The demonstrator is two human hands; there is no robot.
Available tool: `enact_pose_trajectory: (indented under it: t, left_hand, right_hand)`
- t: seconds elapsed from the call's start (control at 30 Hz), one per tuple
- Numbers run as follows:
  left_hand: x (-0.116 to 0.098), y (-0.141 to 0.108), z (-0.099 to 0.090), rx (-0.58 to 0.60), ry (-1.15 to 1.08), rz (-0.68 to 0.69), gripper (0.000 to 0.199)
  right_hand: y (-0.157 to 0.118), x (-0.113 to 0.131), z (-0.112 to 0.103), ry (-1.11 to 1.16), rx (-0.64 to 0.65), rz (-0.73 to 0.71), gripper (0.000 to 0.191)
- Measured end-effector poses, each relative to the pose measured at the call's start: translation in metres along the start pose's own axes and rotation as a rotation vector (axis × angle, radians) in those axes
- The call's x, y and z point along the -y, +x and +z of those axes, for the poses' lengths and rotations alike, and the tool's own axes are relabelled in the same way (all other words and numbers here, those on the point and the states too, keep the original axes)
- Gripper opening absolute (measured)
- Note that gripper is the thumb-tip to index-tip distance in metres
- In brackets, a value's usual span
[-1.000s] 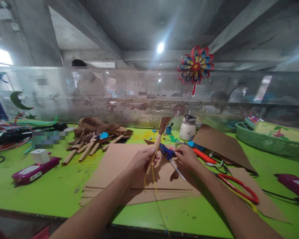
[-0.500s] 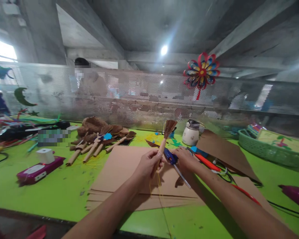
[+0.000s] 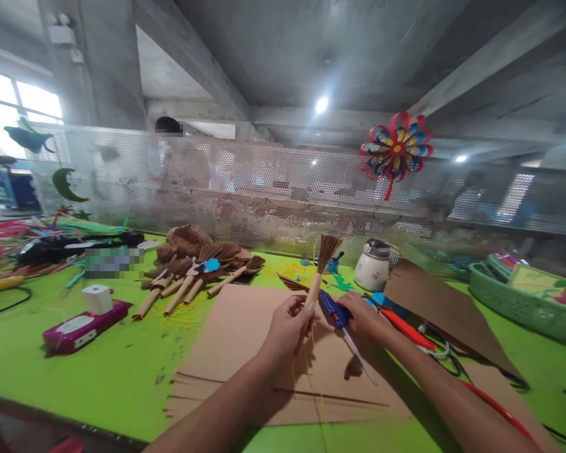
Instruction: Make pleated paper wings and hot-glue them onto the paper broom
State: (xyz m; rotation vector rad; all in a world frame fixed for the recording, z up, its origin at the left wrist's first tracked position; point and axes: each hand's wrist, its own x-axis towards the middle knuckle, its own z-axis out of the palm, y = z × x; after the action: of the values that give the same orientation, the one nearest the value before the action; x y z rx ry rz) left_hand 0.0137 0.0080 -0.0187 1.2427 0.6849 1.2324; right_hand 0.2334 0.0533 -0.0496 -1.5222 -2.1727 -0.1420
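Concrete room, perforated panel (image 3: 264,173) seen behind a green worktop (image 3: 108,390). Far left, coloured strips (image 3: 9,236) are heaped; nearer, a white plug (image 3: 97,299) is seated on a purple power strip (image 3: 85,330). Next, rolled-paper brooms (image 3: 183,292) are piled by a brown clump (image 3: 183,243), a blue paper piece (image 3: 212,265) on top. Brown paper sheets (image 3: 236,333) are stacked mid-worktop. Above them, a paper broom (image 3: 315,286) is clamped in the left grip (image 3: 292,321), thumb and fingers pressed on the lower handle; fan end is left sticking up past the fingers, slightly tilted right. Yellow thread is hung below. Just right of the handle, a blue glue gun (image 3: 334,309) is held by the right grip (image 3: 364,314), fingers closed around its partly hidden grip end; nozzle contact with the broom can't be told. White jar (image 3: 372,269) is placed behind, flower ornament (image 3: 397,150) hung above. Far right, green basket (image 3: 523,308) is filled with colourful items.
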Motion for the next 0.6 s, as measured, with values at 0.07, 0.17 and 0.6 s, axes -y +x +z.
enact_pose_trajectory:
  t: [0.07,0.17,0.6]
  left_hand:
    - [0.001,0.0,0.0,-0.013,0.015,0.013,0.04]
    - [0.002,0.0,0.0,-0.021,0.031,0.018,0.037]
    - [-0.018,-0.006,-0.002,0.091,-0.313,-0.238,0.016]
  right_hand:
    - [-0.001,-0.005,0.0,0.124,-0.012,-0.006,0.031]
    - [-0.003,-0.01,-0.007,0.314,-0.07,0.035,0.026]
    - [-0.05,0.031,-0.098,1.366,-0.069,0.277,0.035]
